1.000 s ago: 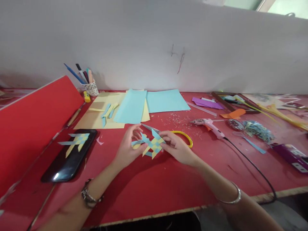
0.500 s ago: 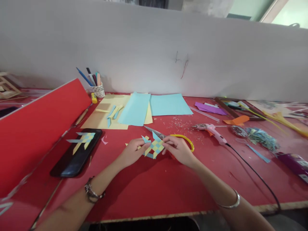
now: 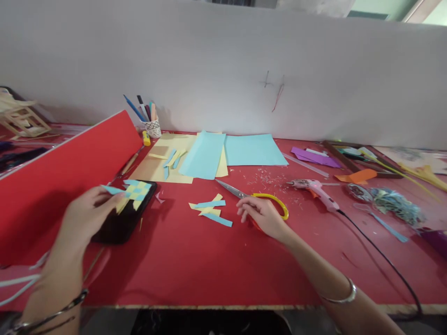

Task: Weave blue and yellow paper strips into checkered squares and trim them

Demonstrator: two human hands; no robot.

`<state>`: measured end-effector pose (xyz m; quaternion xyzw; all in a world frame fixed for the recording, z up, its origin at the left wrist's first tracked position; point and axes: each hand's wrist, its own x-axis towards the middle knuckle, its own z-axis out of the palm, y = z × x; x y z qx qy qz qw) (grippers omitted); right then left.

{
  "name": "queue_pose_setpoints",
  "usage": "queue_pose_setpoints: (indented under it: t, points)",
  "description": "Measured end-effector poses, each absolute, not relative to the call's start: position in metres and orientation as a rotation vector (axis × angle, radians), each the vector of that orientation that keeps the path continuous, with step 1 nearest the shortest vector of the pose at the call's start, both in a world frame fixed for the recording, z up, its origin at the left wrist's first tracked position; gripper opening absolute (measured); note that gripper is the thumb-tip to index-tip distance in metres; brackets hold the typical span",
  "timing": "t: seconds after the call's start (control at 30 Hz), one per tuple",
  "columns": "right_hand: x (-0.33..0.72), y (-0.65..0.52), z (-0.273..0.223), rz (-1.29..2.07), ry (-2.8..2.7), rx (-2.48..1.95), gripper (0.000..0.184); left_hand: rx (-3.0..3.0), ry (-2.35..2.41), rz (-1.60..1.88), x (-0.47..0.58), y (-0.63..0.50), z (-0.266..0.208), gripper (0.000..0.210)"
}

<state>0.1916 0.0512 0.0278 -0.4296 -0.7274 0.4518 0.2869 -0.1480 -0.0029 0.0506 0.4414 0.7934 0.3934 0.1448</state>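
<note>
My left hand is over the black phone at the left, thumb and fingers closed on the edge of a blue and yellow woven paper piece. That checkered piece lies over the phone's upper end; whether a second one is under it I cannot tell. My right hand rests by the scissors, fingers loosely bent and apart, holding nothing I can see. It partly covers their handles, one yellow and one orange-red. Several loose blue and yellow paper strips lie crossed between my hands.
Blue paper sheets and more strips lie at the back. A pink glue gun with a black cord lies right. A red board leans at left, near a pen cup. A brown tray holds tools.
My left hand has gone from the middle to the phone at the left with the woven piece. My right hand has let go of it and stays by the scissors. Loose strips now show.
</note>
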Motion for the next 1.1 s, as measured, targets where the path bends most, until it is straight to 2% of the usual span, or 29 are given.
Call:
queue_pose_setpoints:
  t: [0.17, 0.27, 0.37, 0.47, 0.53, 0.57, 0.63, 0.73, 0.9, 1.1]
  points:
    - [0.191, 0.052, 0.028, 1.236, -1.901, -1.184, 0.016, 1.511, 2.449, 1.068, -0.188, 0.000, 0.018, 0.023]
    - [0.191, 0.053, 0.026, 1.244, -1.881, -1.195, 0.018, 1.560, 2.572, 0.743, -0.194, 0.001, 0.007, 0.024]
    - [0.191, 0.053, 0.024, 1.244, -1.889, -1.190, 0.019, 1.736, 2.673, 0.450, -0.187, 0.003, 0.012, 0.039]
    - [0.190, 0.053, 0.022, 1.226, -1.915, -1.185, 0.019, 1.979, 2.713, 0.354, -0.160, 0.007, 0.027, 0.052]
    - [0.190, 0.053, 0.022, 1.206, -1.937, -1.183, 0.018, 2.161, 2.533, 0.336, -0.131, 0.013, 0.034, 0.045]
    - [0.191, 0.054, 0.022, 1.192, -1.950, -1.183, 0.018, 2.313, 2.295, 0.291, -0.115, 0.017, 0.035, 0.041]
    - [0.191, 0.054, 0.022, 1.162, -1.980, -1.184, 0.018, 2.452, 1.942, 0.313, -0.083, 0.026, 0.033, 0.043]
    - [0.192, 0.053, 0.022, 1.114, -2.032, -1.185, 0.018, 2.467, 1.646, 0.147, -0.043, 0.036, 0.026, 0.045]
    - [0.191, 0.052, 0.024, 1.064, -2.095, -1.186, 0.018, 2.405, 1.653, -0.020, -0.015, 0.039, 0.025, 0.015]
    - [0.191, 0.052, 0.025, 1.052, -2.115, -1.187, 0.018, 2.330, 1.688, -0.027, -0.010, 0.033, 0.032, 0.011]
